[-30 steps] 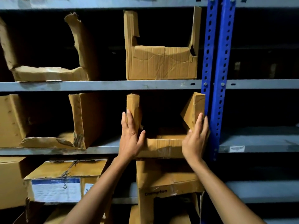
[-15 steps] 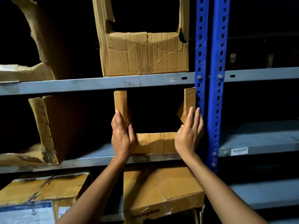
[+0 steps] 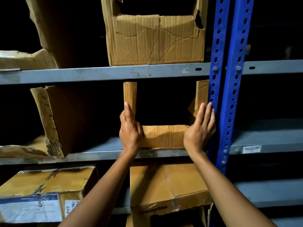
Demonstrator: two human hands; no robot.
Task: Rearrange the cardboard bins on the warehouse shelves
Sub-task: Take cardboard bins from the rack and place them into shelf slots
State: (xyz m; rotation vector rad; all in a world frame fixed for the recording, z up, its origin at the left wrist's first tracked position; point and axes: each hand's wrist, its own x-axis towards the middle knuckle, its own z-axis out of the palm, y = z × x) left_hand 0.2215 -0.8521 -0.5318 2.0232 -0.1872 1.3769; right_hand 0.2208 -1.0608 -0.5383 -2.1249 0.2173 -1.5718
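A cut-open cardboard bin [image 3: 164, 136] with a low front wall and two tall corner flaps stands on the middle grey shelf [image 3: 101, 155], close against the blue upright. My left hand [image 3: 130, 128] grips its left front corner, fingers up along the left flap. My right hand [image 3: 199, 128] lies flat on its right front corner, fingers extended and touching the upright. The bin's inside is dark.
The blue perforated upright [image 3: 227, 89] stands just right of the bin. Another torn bin [image 3: 54, 118] leans on the same shelf at left. A larger bin [image 3: 155, 40] sits on the shelf above. Taped Crompton boxes [image 3: 165, 187] are below. Bare shelves [image 3: 268, 135] lie to the right.
The bin has slid back onto the shelf and stands squarer against the upright. Both hands stayed on its front corners. The view has come closer and shifted right.
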